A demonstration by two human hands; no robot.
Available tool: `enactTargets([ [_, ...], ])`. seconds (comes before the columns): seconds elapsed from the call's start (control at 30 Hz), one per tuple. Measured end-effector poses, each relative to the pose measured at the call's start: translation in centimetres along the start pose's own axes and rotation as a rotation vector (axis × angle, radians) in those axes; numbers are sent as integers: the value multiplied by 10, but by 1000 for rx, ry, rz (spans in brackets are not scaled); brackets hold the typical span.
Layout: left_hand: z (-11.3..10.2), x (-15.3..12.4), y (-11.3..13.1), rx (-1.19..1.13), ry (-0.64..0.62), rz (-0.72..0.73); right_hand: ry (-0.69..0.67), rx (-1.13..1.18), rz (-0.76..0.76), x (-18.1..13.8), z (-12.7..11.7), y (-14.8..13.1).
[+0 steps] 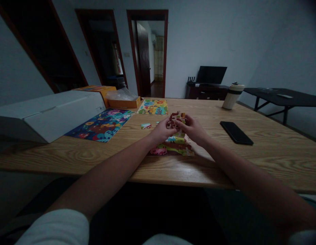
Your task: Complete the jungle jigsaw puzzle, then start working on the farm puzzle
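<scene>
Both hands meet over the middle of the table, with several jigsaw puzzle pieces held between them. My left hand has its fingers closed around the pieces from the left. From the right, my right hand pinches at the same bunch with thumb and fingers. Below them lies a partly covered, colourful puzzle with pink and green areas. One loose puzzle piece rests on the wood left of my hands, and another is mostly hidden behind my left hand.
To the left lie a dark blue picture puzzle and a long white box. Farther back are a yellow animal puzzle and an orange box with clear plastic. A black phone and a lidded cup stand right on the wooden table.
</scene>
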State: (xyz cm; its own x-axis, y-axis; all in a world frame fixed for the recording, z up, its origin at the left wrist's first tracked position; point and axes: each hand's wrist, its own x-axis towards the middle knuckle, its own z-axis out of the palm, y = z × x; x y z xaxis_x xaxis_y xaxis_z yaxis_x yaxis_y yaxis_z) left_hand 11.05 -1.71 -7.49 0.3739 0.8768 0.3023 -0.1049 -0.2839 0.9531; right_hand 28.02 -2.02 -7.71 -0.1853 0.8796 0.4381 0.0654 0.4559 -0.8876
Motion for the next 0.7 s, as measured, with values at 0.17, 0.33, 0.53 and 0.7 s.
enactTargets([
  [0.17,3,-7,3,-35,-73,-107,30,78,11,1,-1,-10],
  [0.33,4,-13,11,-102,-119,-203,130,143,-8,6,-16,-15],
  [0.53,0,0,12,-282,92,-175,10,-67,-50,4,-19,-10],
  [0.7,3,1,5,-367,-20,-188,90,-779,-265,-11,2,2],
])
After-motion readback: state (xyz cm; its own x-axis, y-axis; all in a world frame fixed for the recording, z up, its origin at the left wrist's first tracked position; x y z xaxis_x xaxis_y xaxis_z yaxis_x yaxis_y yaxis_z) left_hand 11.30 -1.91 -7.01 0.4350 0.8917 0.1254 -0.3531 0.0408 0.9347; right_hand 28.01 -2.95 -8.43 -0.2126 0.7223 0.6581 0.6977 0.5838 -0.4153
